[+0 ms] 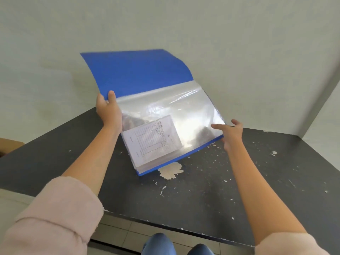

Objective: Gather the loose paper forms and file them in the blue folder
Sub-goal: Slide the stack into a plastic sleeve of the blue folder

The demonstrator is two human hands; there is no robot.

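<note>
The blue folder is open, its cover lifted up toward the wall and its lower half tilted above the table. Clear plastic sleeves fill it. A white printed paper form sits inside the top sleeve, near its lower left. My left hand grips the folder at the spine on the left edge. My right hand is at the folder's right edge, the forefinger pointing across the top sleeve and the other fingers under the edge.
A black table with chipped, flaking paint stands in a corner of pale walls. A brown object shows at the far left. My knees in jeans are below the table's front edge.
</note>
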